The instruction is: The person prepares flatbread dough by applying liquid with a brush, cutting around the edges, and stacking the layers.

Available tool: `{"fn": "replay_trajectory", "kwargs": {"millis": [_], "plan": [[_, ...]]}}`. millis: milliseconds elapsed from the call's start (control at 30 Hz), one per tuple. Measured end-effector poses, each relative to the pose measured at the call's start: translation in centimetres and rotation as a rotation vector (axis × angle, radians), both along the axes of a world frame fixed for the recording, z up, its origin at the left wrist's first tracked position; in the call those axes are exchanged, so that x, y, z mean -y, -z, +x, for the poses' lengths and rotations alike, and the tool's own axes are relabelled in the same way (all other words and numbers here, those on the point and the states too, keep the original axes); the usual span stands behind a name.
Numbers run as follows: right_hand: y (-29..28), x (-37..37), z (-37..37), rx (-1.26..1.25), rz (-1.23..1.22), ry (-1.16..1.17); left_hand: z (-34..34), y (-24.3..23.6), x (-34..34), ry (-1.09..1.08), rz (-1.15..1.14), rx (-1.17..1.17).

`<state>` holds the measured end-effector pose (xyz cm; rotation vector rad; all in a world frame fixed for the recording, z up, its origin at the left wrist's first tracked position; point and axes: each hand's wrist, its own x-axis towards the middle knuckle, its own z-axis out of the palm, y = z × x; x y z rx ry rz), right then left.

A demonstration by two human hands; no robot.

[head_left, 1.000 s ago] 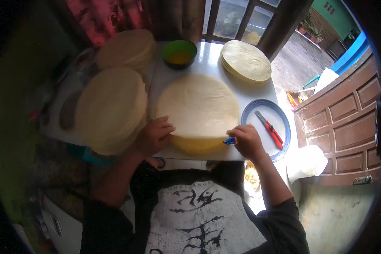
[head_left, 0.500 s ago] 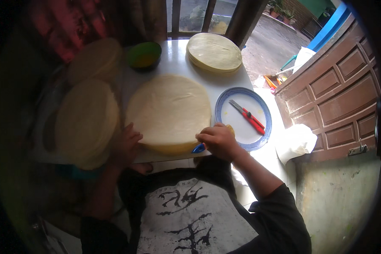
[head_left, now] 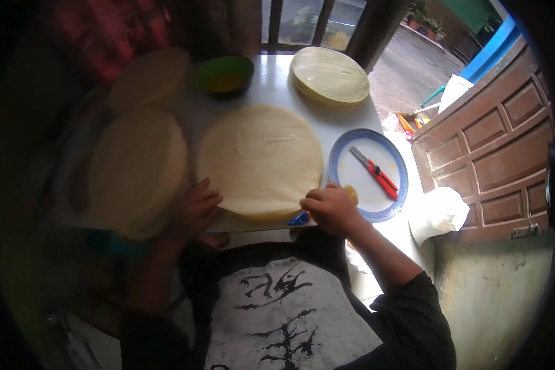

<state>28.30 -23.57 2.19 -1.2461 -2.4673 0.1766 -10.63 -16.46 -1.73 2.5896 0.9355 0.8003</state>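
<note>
A stack of round, pale dough-like sheets [head_left: 259,157] lies at the near middle of the white table, with yellow showing at its front edge. My left hand [head_left: 196,206] grips the top sheet's near-left edge with bent fingers. My right hand [head_left: 330,208] is closed on a blue-handled brush [head_left: 299,219] with yellowish bristles [head_left: 350,195], at the sheet's near-right edge. Beside it, a blue-rimmed plate [head_left: 398,176] bears a red cutter [head_left: 382,180].
More sheet stacks lie left [head_left: 135,172], back left [head_left: 148,77] and back right [head_left: 330,71] on the table [head_left: 271,80]. A green bowl [head_left: 225,74] with yellow contents sits at the back. A brown door [head_left: 487,160] and white sack [head_left: 438,216] stand right.
The top sheet's near edge has come toward me, covering more of the yellow front. My right hand has turned, and the brush's bristles now show on its right. The view has shifted.
</note>
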Motion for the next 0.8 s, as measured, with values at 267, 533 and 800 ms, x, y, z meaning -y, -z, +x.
{"fn": "replay_trajectory", "kwargs": {"millis": [267,533,800], "plan": [[-1.3,-0.6,0.5,0.010,-0.065,0.002,-0.8,-0.6,0.8,0.040,0.040,-0.007],[-5.6,-7.5,-1.7,-0.107,0.168,0.155,10.6,-3.7,-4.1,0.006,-0.105,-0.261],[-5.4,-5.8,-1.1,-0.182,0.104,0.180,15.5,-3.0,-8.4,-0.095,-0.109,-0.499]]}}
